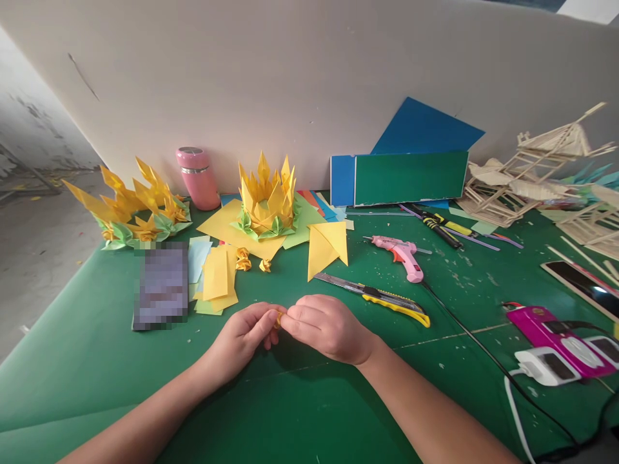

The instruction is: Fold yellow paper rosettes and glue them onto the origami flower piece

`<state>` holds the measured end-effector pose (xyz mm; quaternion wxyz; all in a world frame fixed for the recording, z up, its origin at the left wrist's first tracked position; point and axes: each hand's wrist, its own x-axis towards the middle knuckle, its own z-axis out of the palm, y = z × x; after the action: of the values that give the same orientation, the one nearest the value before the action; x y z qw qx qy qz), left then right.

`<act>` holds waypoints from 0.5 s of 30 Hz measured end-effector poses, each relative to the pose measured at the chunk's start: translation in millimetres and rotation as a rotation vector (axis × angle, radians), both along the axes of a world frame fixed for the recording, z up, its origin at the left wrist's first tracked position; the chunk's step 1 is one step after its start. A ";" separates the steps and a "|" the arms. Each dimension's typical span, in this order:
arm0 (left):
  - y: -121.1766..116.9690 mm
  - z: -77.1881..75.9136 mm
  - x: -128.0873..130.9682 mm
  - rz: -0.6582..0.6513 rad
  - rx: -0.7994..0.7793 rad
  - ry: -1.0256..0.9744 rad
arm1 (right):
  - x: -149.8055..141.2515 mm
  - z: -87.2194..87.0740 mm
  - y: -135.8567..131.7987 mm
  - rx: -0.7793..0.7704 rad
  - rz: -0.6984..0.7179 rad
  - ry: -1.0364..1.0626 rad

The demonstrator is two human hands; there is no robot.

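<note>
Above the green table, my left hand (254, 325) pinches a small folded yellow paper piece (278, 320) between thumb and fingers. My right hand (329, 327) is closed against the same piece from the other side, its fingertips meeting those of the left. Most of the piece is hidden by the fingers. Just beyond lie small yellow paper rosettes (243, 259) and a single one (265, 265). Yellow paper slips (215, 274) are stacked beyond my left hand. A yellow-handled utility knife (382, 299) lies past my right hand, its blade pointing at a folded yellow sheet (327, 246).
Yellow paper crowns with green leaves, one in the middle (265, 206) and one at left (140, 212), stand near a pink flask (197, 180). A pink glue gun (401, 254) trails its cord toward a magenta power strip (556, 338). Stick models (522, 174) occupy the right.
</note>
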<state>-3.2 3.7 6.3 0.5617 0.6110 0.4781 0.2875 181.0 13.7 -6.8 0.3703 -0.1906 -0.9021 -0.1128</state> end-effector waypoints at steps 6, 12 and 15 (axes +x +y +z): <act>-3.0 2.2 -2.8 -0.026 0.057 0.026 | 0.0 5.0 -3.8 -0.006 0.035 0.012; -4.5 -0.7 -4.5 -0.036 -0.081 -0.123 | -8.3 2.4 -5.6 -0.085 0.044 0.163; -4.8 -5.4 -1.4 0.092 -0.058 -0.224 | -15.7 -1.4 -5.2 -0.272 -0.016 0.303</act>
<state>-4.6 -1.1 0.9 0.6152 0.5358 0.4482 0.3655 165.3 8.5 -8.2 0.4715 -0.2610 -0.8416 0.0370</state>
